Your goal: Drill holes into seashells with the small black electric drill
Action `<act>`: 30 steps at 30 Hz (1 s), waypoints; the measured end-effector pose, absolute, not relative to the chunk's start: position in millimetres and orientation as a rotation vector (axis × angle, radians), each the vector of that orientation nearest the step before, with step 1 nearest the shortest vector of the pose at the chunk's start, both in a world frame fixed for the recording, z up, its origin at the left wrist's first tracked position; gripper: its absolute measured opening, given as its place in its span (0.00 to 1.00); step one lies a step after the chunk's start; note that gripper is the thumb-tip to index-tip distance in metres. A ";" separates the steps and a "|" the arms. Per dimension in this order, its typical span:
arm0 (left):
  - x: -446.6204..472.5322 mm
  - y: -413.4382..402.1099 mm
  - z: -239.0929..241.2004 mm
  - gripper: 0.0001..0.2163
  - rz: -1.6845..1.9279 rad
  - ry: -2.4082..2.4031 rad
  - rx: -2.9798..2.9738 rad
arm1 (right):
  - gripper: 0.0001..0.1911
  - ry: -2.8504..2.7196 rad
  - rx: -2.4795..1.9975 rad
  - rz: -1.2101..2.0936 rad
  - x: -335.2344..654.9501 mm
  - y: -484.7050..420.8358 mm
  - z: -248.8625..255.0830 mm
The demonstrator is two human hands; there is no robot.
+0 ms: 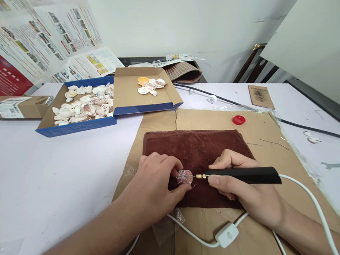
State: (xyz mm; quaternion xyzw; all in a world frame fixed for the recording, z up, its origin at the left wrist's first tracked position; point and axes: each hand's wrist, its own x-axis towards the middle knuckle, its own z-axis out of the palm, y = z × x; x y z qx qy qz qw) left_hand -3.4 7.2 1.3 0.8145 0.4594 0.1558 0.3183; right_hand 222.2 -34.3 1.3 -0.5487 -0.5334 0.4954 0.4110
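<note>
My left hand (162,181) pinches a small ribbed scallop shell (185,177), purplish with pale streaks, over a folded brown cloth (196,145). In my right hand (240,181) lies a black pen-shaped electric drill (246,175), held like a pen and pointing left. From its brass chuck a thin bit reaches to the shell's right edge; whether it touches or has gone in, I cannot tell. A white cord runs from the drill's back end. An inline white switch (227,234) rests on the cardboard below the cloth.
Cardboard (211,116) lies beneath the cloth. Behind on the left, a blue box (78,127) holds many shells, with several more on its opened lid (129,91). A red cap (238,120), a small wrench (335,165) and a scorched-looking brown piece (257,100) lie rightward.
</note>
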 end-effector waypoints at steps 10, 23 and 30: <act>-2.0 8.6 2.9 0.05 0.398 1.213 2.142 | 0.14 -1.398 -1.391 1.199 224.2 -35.4 -1.7; -0.4 6.4 1.9 0.05 0.378 1.237 2.199 | 0.10 -1.804 -1.325 0.711 208.4 -51.7 3.3; 0.5 1.1 1.6 0.03 0.417 1.206 2.220 | 0.07 -1.922 -1.257 0.370 203.3 -46.0 11.4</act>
